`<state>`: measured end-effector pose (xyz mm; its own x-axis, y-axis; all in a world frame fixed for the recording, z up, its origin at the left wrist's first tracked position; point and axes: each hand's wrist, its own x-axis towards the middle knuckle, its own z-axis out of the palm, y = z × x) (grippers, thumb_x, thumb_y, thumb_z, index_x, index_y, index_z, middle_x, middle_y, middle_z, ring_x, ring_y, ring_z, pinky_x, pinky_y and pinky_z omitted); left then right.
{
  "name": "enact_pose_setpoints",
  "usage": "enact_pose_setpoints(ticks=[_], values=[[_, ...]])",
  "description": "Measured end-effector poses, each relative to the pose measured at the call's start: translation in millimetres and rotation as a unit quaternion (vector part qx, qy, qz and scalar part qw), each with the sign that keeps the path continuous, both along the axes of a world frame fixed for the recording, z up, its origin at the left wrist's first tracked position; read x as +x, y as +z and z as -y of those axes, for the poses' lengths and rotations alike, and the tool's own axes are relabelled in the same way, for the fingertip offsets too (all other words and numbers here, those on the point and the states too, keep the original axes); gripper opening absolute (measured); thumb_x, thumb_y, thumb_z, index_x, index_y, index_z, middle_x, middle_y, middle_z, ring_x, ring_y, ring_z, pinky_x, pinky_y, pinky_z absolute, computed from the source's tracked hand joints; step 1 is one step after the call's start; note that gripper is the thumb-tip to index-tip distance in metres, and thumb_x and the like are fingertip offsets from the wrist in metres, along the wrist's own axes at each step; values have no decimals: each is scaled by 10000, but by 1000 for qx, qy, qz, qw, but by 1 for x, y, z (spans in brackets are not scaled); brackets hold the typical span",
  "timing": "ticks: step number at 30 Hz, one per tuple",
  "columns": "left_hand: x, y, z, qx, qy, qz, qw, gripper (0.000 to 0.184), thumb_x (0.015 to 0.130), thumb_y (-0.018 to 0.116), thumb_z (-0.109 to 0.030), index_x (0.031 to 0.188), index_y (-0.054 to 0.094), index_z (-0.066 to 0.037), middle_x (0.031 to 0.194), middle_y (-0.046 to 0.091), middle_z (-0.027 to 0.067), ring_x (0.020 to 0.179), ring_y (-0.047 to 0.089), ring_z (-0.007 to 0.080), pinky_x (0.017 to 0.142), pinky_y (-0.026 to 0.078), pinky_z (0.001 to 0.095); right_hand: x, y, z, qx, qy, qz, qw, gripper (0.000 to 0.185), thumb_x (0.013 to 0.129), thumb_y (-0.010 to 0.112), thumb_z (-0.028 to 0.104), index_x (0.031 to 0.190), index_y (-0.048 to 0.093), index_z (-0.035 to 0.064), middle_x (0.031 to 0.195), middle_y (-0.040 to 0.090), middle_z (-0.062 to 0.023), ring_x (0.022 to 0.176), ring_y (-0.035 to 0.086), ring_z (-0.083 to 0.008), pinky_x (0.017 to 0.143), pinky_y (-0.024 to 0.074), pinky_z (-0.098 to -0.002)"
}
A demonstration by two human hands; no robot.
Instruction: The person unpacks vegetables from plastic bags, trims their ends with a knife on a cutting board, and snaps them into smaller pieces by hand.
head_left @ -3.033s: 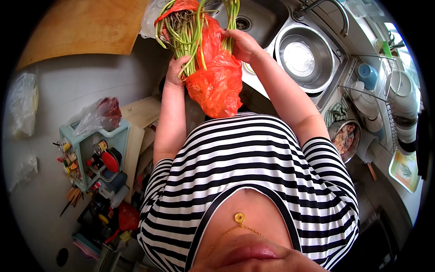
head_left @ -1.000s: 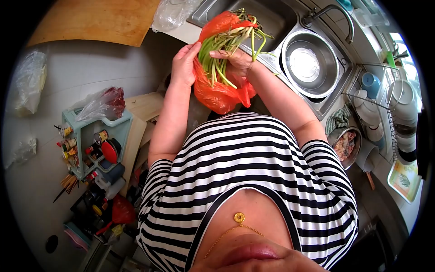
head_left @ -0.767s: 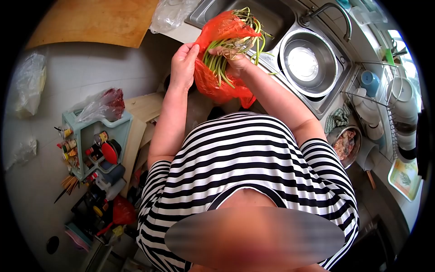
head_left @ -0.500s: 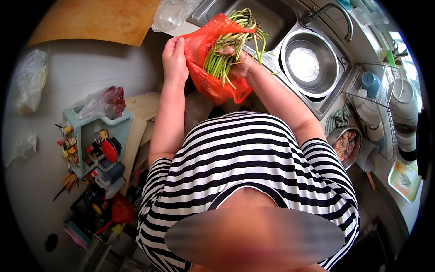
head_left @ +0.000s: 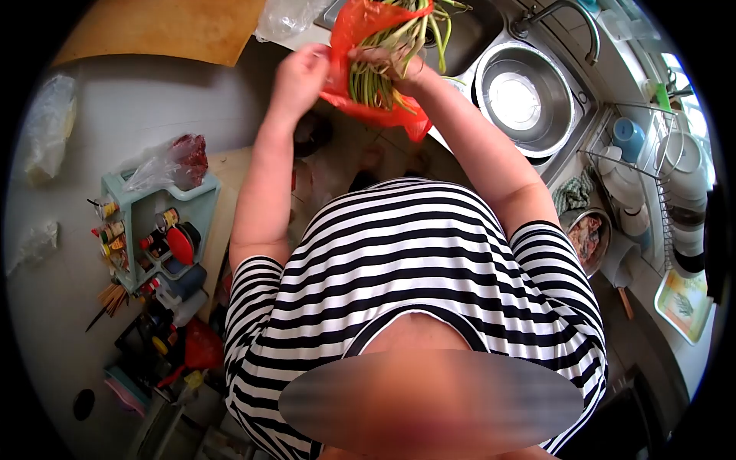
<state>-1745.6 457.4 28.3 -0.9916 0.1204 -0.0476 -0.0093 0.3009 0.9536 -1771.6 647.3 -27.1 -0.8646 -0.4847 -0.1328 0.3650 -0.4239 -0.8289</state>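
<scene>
A bunch of long green stems (head_left: 374,86), which look like garlic scapes, lies across an orange-red plastic bag (head_left: 349,27) at the top of the view, over the near edge of the sink. My right hand (head_left: 395,64) is wrapped round the bunch, and part of the bag hangs beneath it. At the bag's left edge, my left hand (head_left: 302,80) is closed with its fingertips on the plastic, slightly blurred. The far ends of the stems spread over the sink basin (head_left: 481,29).
A steel bowl (head_left: 500,100) stands in the right-hand basin beside the faucet (head_left: 563,6). Dishes fill a wire rack (head_left: 636,115) at the right. A pan of food (head_left: 589,238) is below it. On the left are a wooden board (head_left: 153,31) and a bottle caddy (head_left: 126,201).
Both hands have moved up and away from my body, taking the bag and the stems farther over the sink. My feet now show beneath the bag.
</scene>
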Motion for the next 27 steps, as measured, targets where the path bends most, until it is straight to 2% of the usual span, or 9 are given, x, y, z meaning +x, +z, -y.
enact_pose_setpoints(ticks=[3, 7, 10, 14, 18, 20, 21, 25, 27], values=[[-27, 11, 31, 124, 110, -33, 986, 152, 903, 591, -121, 1003, 574, -8, 787, 607, -4, 709, 552, 43, 631, 442, 181, -19, 13, -11, -56, 31, 55, 996, 242, 810, 678, 193, 980, 636, 27, 890, 657, -82, 851, 639, -180, 766, 539, -340], [-48, 33, 8, 18, 118, -165, 979, 218, 881, 613, -105, 1067, 563, -2, 763, 581, -33, 685, 548, 38, 641, 425, 164, -20, 36, -13, -7, 70, 113, 991, 233, 800, 675, 172, 972, 629, 20, 837, 654, -93, 748, 654, -192, 677, 557, -337], [-58, 62, -27, -101, 28, -495, 862, 294, 755, 721, -158, 1015, 631, -53, 741, 626, 92, 698, 605, 192, 650, 485, 312, -15, 45, -8, 62, 105, 37, 992, 212, 780, 669, 193, 924, 645, 38, 864, 672, -90, 725, 665, -178, 658, 567, -330], [-36, 101, -36, -329, -92, -225, 912, 281, 802, 673, -127, 1060, 621, -28, 848, 652, 98, 757, 603, 150, 727, 486, 291, -18, 28, -8, 40, 119, 7, 992, 264, 782, 676, 197, 993, 651, 40, 920, 675, -68, 825, 654, -154, 723, 537, -304], [-52, 72, -16, -60, -53, -171, 982, 161, 886, 547, -105, 1001, 611, -13, 853, 652, 92, 734, 599, 156, 683, 499, 296, -5, 44, -9, 169, 75, -73, 980, 295, 794, 658, 165, 1044, 605, 18, 902, 648, -63, 853, 620, -156, 762, 497, -290], [-52, 78, -15, 259, -33, -61, 963, 148, 912, 473, -61, 994, 590, -22, 845, 645, 104, 715, 611, 177, 648, 504, 272, 0, 46, -14, 201, 105, -67, 972, 316, 784, 649, 168, 1056, 595, 17, 949, 627, -61, 871, 598, -156, 782, 477, -278], [-60, 75, -6, 313, -113, -12, 943, 250, 876, 622, -159, 1078, 585, -17, 878, 630, -3, 847, 577, 68, 758, 465, 230, 1, 40, -15, 233, 114, -119, 958, 383, 750, 676, 200, 1079, 585, 27, 931, 626, -82, 871, 585, -166, 770, 471, -296], [-38, 103, -12, 5, -229, 63, 971, 235, 875, 612, -103, 1100, 590, -37, 771, 578, -47, 662, 514, 25, 621, 410, 173, 11, 31, -10, 213, 64, -236, 946, 399, 721, 701, 240, 1035, 580, 25, 978, 600, -112, 914, 567, -212, 790, 456, -343], [-52, 94, -6, 39, -183, 3, 982, 220, 876, 618, -115, 1082, 603, -38, 831, 607, -26, 694, 526, 33, 640, 425, 189, 18, 38, -16, 248, 106, -259, 928, 449, 754, 666, 246, 1135, 555, 37, 1022, 608, -129, 963, 569, -237, 823, 452, -362]])
